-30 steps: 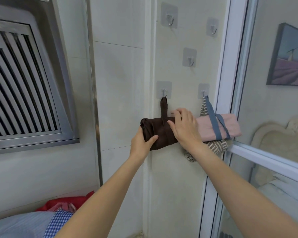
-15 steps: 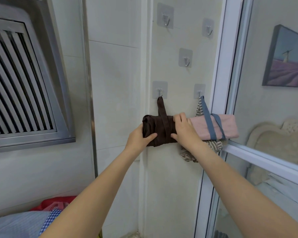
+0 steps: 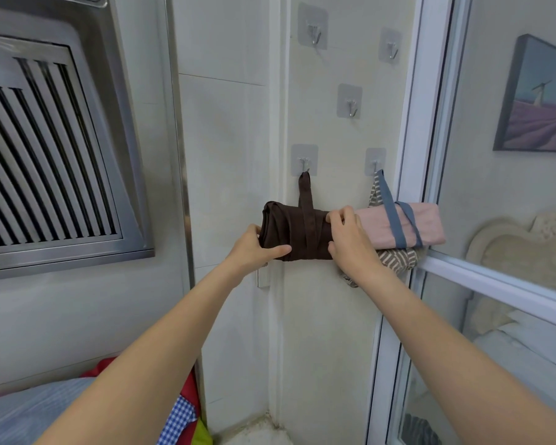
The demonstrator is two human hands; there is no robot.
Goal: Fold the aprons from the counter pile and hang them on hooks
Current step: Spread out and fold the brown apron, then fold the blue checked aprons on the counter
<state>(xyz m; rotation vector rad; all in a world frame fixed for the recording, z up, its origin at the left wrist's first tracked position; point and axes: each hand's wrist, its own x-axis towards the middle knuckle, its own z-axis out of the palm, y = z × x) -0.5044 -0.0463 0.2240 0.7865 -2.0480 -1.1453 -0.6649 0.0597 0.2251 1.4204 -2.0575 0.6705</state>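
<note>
while hooked, brown apron (image 3: pixel 294 234) gripped by left hand (image 3: pixel 254 248), right hand (image 3: pixel 350 239).

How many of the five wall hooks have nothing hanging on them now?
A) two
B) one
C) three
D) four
C: the brown apron bundle hangs on the lower left hook, the pink apron bundle on the lower right hook; the three upper hooks are bare.

Cream wall panel (image 3: pixel 328 316) carries five stick-on hooks. Top hooks (image 3: pixel 313 28) and (image 3: pixel 390 46), middle hook (image 3: pixel 350 102): nothing on them. Lower left hook (image 3: pixel 304 162): brown apron (image 3: pixel 292 232) hangs by its strap, folded into a bundle against the wall. Lower right hook (image 3: pixel 375 162): pink apron (image 3: pixel 427 224) on a blue strap, striped apron (image 3: pixel 395 260) beneath it. Worktop pile (image 3: pixel 180 409) at bottom left: blue, red, checked and green cloth.
</note>
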